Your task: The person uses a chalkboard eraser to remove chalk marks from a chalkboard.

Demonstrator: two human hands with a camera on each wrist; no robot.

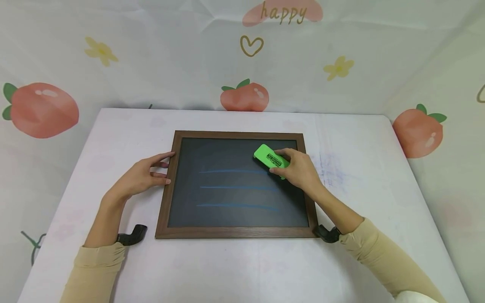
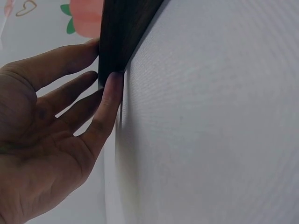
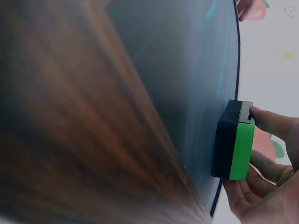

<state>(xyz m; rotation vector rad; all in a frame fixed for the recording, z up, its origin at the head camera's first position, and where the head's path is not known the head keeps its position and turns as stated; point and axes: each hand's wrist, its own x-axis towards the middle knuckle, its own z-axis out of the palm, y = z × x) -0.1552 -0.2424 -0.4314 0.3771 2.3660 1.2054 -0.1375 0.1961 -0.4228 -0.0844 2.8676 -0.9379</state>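
A small blackboard in a brown wooden frame lies on the table, with three blue chalk lines across it. My right hand pinches a green board eraser between thumb and fingers, over the upper right of the board. In the right wrist view the dark underside of the eraser faces the board surface. At the board's left side, the fingertips of my left hand touch the frame's outer edge. Those fingers are extended and spread, as the left wrist view of the hand shows.
The white table extends around the board, with faint blue-purple smudges to its right. A pale backdrop with printed peaches and flowers stands behind the table and along its sides. Black wrist mounts sit on both forearms.
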